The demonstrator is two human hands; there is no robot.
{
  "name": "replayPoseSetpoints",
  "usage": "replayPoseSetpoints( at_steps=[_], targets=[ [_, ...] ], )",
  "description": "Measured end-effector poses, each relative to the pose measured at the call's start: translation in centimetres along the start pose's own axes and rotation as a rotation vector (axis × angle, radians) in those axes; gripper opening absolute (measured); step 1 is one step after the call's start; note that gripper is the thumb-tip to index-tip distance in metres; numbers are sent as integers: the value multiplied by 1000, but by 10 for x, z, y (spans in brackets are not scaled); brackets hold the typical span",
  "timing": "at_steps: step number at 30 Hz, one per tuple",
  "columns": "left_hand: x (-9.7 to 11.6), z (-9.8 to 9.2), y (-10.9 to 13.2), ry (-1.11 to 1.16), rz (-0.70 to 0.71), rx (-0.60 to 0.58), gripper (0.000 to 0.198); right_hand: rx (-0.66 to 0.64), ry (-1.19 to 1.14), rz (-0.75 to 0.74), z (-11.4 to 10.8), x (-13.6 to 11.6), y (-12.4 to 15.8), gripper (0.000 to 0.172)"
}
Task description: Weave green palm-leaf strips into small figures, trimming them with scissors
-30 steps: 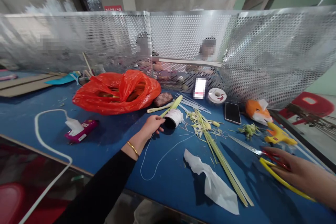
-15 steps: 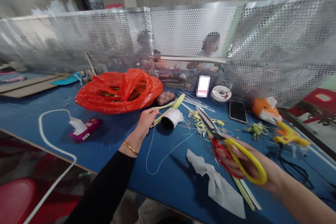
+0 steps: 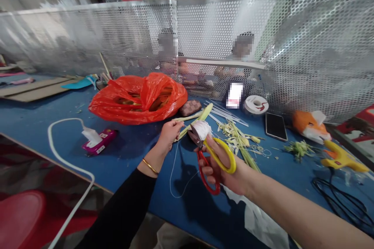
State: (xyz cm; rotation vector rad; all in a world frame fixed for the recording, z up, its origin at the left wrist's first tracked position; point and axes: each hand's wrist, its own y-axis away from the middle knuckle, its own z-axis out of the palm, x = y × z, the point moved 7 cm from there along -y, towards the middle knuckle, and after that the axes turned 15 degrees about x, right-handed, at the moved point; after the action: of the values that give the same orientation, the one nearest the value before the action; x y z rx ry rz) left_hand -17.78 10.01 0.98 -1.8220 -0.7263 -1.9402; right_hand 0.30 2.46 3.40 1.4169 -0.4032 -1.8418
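Note:
My left hand [image 3: 170, 134], a gold bangle at its wrist, is closed in a pinch on a pale green plant strip [image 3: 191, 117]. A thin white thread [image 3: 171, 179] hangs in a loop below these fingers. My right hand [image 3: 217, 163] grips scissors [image 3: 224, 155] with one yellow and one red handle. Their blades are slightly apart and point toward my left fingers; I cannot tell whether they touch the thread. Partly hidden behind the blades is a spool of white thread [image 3: 202, 127]. Trimmed plant scraps [image 3: 233, 134] lie just beyond my right hand.
A red plastic bag [image 3: 137, 101] stands behind my left hand, with a purple tissue pack [image 3: 101, 142] to its front left. Rightward are a ribbon roll [image 3: 256, 105], a phone [image 3: 276, 126] and a yellow glue gun [image 3: 343, 157]. A perforated metal screen [image 3: 216, 27] closes off the back.
My right hand has brought the scissors leftward, from above the scraps to in front of the thread spool, near my left fingers. My left hand keeps its pinch. The view has shifted slightly.

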Motion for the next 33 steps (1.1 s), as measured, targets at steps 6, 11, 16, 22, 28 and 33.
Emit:
replayPoseSetpoints(
  at_steps=[6, 11, 16, 22, 28, 33],
  targets=[
    [1, 2, 4, -6, 16, -12, 18, 68, -78, -9, 15, 5, -7, 42],
    [5, 5, 9, 11, 31, -26, 19, 107, -122, -42, 22, 2, -15, 44],
    [6, 6, 9, 27, 37, -22, 19, 162, -136, -84, 24, -1, -21, 39],
    [6, 4, 8, 77, 23, -18, 17, 155, -159, -110, 18, 3, -28, 34],
    [13, -8, 1, 145, 22, 20, 22, 21, -112, -189, 14, -9, -9, 37],
    [24, -18, 1, 184, 50, 53, 27, -53, -43, -184, -3, -10, 7, 41]
  ],
)
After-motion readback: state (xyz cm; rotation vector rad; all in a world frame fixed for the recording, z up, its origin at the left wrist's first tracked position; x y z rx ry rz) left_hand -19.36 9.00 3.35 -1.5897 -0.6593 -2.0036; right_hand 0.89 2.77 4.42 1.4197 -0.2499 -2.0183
